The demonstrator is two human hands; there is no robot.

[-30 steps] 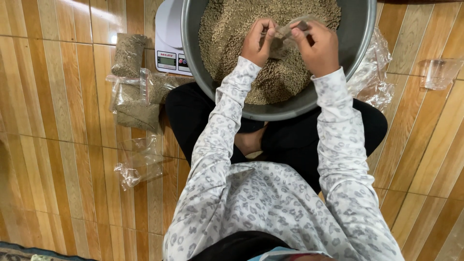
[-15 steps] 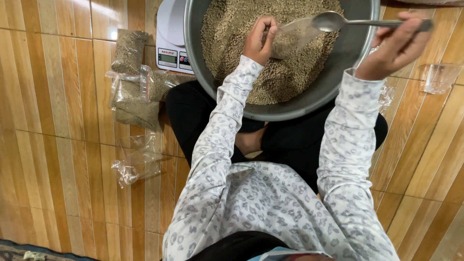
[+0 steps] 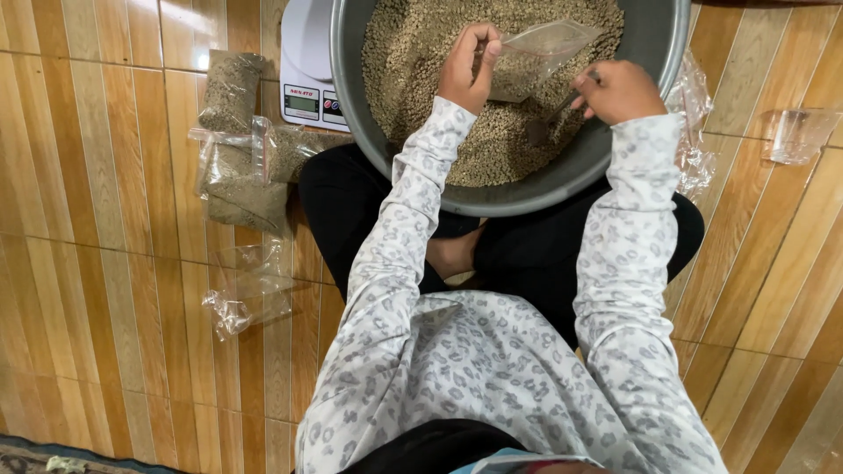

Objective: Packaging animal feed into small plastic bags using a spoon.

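From the head view, you sit cross-legged on a floor (image 3: 105, 290) of glossy orange-brown wooden planks, with a strip of patterned rug just showing at the lower left corner. A big grey metal basin (image 3: 527, 189) rests on your lap, filled with small tan-green grains (image 3: 413, 79).

Half a second ago your right hand was raised out to the right, holding a spoon level above the basin's rim. Now that right hand (image 3: 619, 88) has come down over the grains, clenched around the spoon (image 3: 549, 118), whose bowl dips into the pile. Your left hand (image 3: 470, 66) stays where it was, pinching the mouth of a clear plastic bag (image 3: 536, 57) that hangs open over the grains, just beside the spoon.

Counted: one basin, one spoon, one bag in hand. One white digital scale (image 3: 307, 66) sits touching the basin's left side. About three filled packets (image 3: 241, 149) lie stacked left of your knee, with empty clear bags (image 3: 250, 294) below them and one more empty bag (image 3: 795, 132) well apart on the right.
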